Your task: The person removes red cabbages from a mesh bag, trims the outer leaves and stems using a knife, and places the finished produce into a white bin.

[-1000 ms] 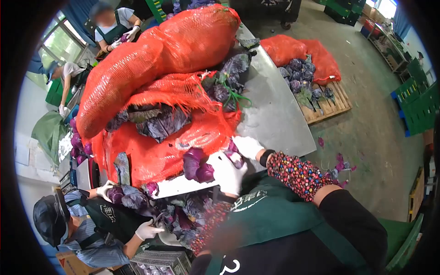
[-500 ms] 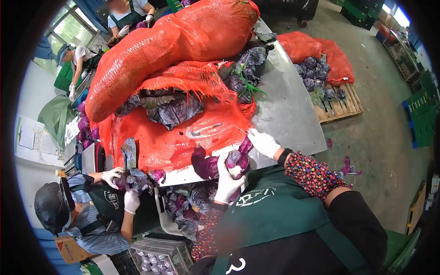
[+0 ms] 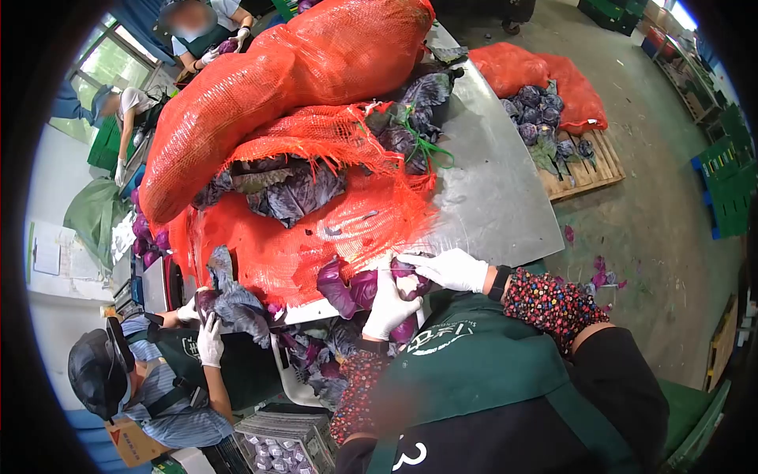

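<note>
My left hand [image 3: 388, 306], in a white glove, is closed around a trimmed red cabbage [image 3: 407, 281] near the table's front edge. My right hand [image 3: 450, 270], also gloved, reaches across the top of the same cabbage with its fingers pressed together. The knife in it, whose thin blade showed earlier, is mostly hidden now. Loose purple leaves [image 3: 336, 289] lie just left of my left hand. Behind them spreads an opened red mesh bag [image 3: 355, 225] with dark outer cabbage leaves [image 3: 300, 193] at its mouth.
A full red mesh sack [image 3: 292, 75] rests across the metal table [image 3: 505, 182]. Below the edge, a white-rimmed bin [image 3: 288, 379] holds leaf scraps. At left a co-worker [image 3: 166, 371] handles a cabbage. A pallet [image 3: 588, 170] with cabbages stands on the right.
My right hand has moved left and come onto the cabbage from beside it. The purple leaf that stood by my right fingers no longer shows there. The co-worker's hands have shifted.
</note>
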Tool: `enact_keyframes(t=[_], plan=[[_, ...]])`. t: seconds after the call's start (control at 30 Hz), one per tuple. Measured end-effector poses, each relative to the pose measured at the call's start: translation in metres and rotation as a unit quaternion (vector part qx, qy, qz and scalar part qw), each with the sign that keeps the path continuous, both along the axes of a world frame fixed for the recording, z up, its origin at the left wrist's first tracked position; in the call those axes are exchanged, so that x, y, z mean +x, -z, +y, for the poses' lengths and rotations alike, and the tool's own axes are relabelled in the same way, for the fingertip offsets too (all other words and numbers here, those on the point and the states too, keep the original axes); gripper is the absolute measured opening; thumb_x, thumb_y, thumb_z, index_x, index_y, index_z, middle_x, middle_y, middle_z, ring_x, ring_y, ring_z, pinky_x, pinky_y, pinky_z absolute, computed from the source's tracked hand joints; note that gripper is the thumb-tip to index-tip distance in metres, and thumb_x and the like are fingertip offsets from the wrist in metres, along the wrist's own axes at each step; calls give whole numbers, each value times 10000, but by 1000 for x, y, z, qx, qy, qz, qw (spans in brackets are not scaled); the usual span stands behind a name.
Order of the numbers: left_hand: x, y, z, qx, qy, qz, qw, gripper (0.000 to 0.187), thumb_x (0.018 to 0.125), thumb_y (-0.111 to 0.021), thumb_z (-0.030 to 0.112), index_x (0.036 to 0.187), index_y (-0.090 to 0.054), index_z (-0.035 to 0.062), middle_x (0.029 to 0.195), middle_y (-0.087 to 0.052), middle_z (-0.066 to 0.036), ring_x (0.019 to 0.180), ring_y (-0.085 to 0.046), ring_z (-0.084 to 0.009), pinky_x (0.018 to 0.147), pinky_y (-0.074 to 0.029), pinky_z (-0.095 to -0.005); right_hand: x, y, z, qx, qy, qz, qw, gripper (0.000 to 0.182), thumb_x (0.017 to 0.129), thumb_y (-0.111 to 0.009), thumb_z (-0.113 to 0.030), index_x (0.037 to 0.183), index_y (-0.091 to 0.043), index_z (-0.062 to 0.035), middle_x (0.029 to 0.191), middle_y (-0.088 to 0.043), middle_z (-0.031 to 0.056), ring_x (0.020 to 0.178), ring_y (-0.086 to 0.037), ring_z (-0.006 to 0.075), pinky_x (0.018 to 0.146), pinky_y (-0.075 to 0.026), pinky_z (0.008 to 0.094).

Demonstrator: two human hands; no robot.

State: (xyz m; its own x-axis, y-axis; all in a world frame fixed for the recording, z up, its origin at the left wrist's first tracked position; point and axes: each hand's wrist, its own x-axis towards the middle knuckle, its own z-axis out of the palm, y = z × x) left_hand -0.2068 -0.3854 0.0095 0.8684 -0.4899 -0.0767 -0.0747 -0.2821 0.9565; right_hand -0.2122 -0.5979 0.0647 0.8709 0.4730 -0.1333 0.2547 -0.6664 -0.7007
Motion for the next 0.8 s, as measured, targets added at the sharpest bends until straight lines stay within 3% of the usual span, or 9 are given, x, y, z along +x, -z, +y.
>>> enact_keyframes(t=[0.07, 0.13, 0.23, 0.43, 0.53, 0.6, 0.63, 0.73, 0.8], plan=[[1, 0, 0, 51, 10, -30, 998, 1059, 597, -727, 76, 1460, -125, -37, 1423, -286, -234, 1340, -312, -345, 1122, -269, -367, 2, 7, -2, 7, 2, -3, 1000, 440, 974, -401, -287, 1407, -426, -213, 1427, -443, 66, 1190, -525, 272, 948, -478, 381], [4, -9, -5, 62, 20, -20, 998, 1070, 600, -730, 78, 1465, -110, -39, 1430, -283, -246, 1350, -302, -355, 1128, -259, -370, 7, 40, -4, 40, 21, -182, 982, 439, 993, -328, -400, 1414, -399, -300, 908, -672, 153, 717, -648, 353, 669, -526, 423], [1, -27, -8, 87, 40, -29, 995, 1095, 607, -735, 81, 1475, -77, -41, 1447, -271, -269, 1369, -279, -370, 1139, -237, -372, 25, 52, -19, -79, 62, -79, 992, 392, 992, -333, -396, 1338, -477, -282, 946, -674, 146, 772, -656, 349, 703, -522, 441], [-17, -16, -3, 120, 35, -144, 982, 1101, 614, -754, 68, 1482, -85, -35, 1467, -268, -256, 1386, -267, -373, 1142, -229, -408, 40, 72, -30, -36, 150, -49, 987, 400, 987, -337, -415, 1247, -560, -208, 1047, -671, 130, 884, -647, 344, 767, -510, 460], [-26, -13, 5, 73, -47, -130, 988, 1083, 616, -815, 86, 1462, -150, -37, 1400, -342, -217, 1323, -363, -331, 1099, -308, -395, 42, 88, -42, -56, 196, -32, 979, 409, 988, -336, -413, 1254, -560, -198, 1052, -667, 131, 892, -645, 339, 779, -509, 452], [-32, -15, -4, -132, -199, 59, 969, 1083, 628, -849, 104, 1455, -164, -34, 1389, -339, -212, 1292, -384, -312, 1087, -317, -400, 37, 99, -40, -48, 199, -108, 973, 400, 990, -353, -387, 1300, -528, -205, 952, -679, 151, 812, -655, 348, 714, -520, 457], [-26, -8, -6, -136, -212, 43, 967, 1088, 630, -865, 103, 1450, -165, -40, 1369, -335, -211, 1270, -379, -301, 1079, -318, -411, 33, 75, -33, -87, 196, -69, 974, 401, 981, -373, -370, 1323, -500, -204, 933, -675, 160, 786, -655, 349, 692, -520, 458], [-18, -15, -20, 132, -186, -124, 966, 948, 668, -843, 160, 1433, -296, 48, 1362, -377, -198, 1259, -376, -324, 1067, -318, -430, 15, 20, -8, -106, 198, -65, 972, 436, 971, -406, -313, 1386, -426, -181, 891, -671, 172, 709, -654, 359, 638, -521, 459], [-15, -26, -31, 115, -180, -135, 968, 831, 660, -840, 229, 1352, -414, 54, 1318, -401, -212, 1243, -356, -351, 1061, -294, -443, 2, 8, 2, -58, 196, 5, 979, 440, 971, -408, -280, 1388, -418, -141, 977, -659, 206, 743, -658, 357, 643, -524, 457]])
